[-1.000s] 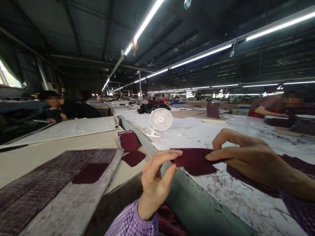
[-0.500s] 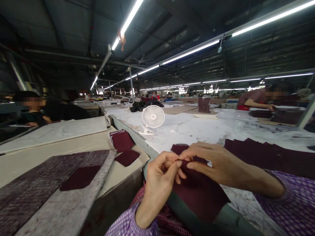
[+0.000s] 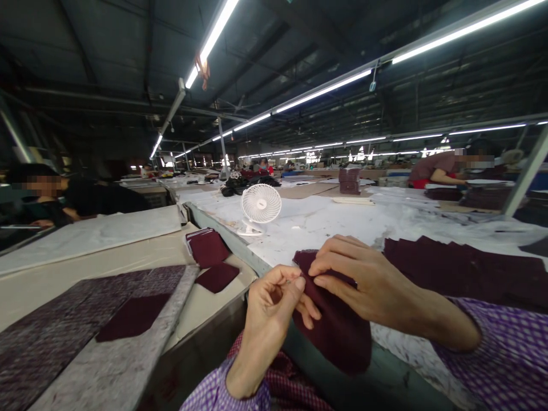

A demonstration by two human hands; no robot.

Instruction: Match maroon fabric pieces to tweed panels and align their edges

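Observation:
A maroon fabric piece (image 3: 338, 325) drapes over the front table edge, its lower end hanging down. My right hand (image 3: 359, 274) grips its upper part between thumb and fingers. Just left of there, my left hand (image 3: 274, 314) is closed in a pinch, thumb against index finger, at the side edge of the fabric. What sits between those two fingertips is too small to make out. The other left fingers curl in front of the cloth. Behind my right hand, part of the fabric is hidden.
To the right lies a spread row of maroon pieces (image 3: 462, 274). A white fan (image 3: 261, 204) stands on the white-covered table (image 3: 308, 220). On the left surface are a small maroon stack (image 3: 208, 248), loose maroon pieces (image 3: 218, 278) and speckled fabric (image 3: 85, 308). Two people work at either side.
My hands have drawn slightly apart at the fingertips. The hanging fabric has swung leftward and its lower end now curves. The whole view has shifted slightly.

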